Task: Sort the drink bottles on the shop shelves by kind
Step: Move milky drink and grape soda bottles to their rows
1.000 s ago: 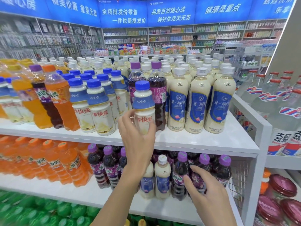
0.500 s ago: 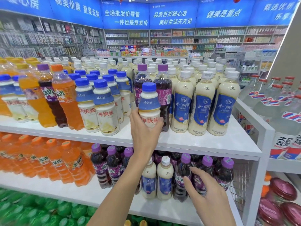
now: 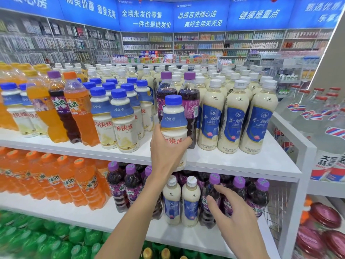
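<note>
A blue-capped milk bottle [image 3: 174, 116], gripped by the left hand [image 3: 168, 152], was presumably to be regrouped leftward; the right hand [image 3: 233, 221] was spread.

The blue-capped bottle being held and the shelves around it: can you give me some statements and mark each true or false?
1. The left hand grips a blue-capped bottle. True.
2. The right hand holds an orange bottle. False: it holds nothing. Its fingers are out at a purple-capped bottle on the middle shelf.
3. Two white-capped cream bottles stand among the purple-capped ones on the middle shelf. True.
4. The top shelf carries only white-capped bottles. False: dark purple-capped sodas and orange sodas stand there too.
</note>
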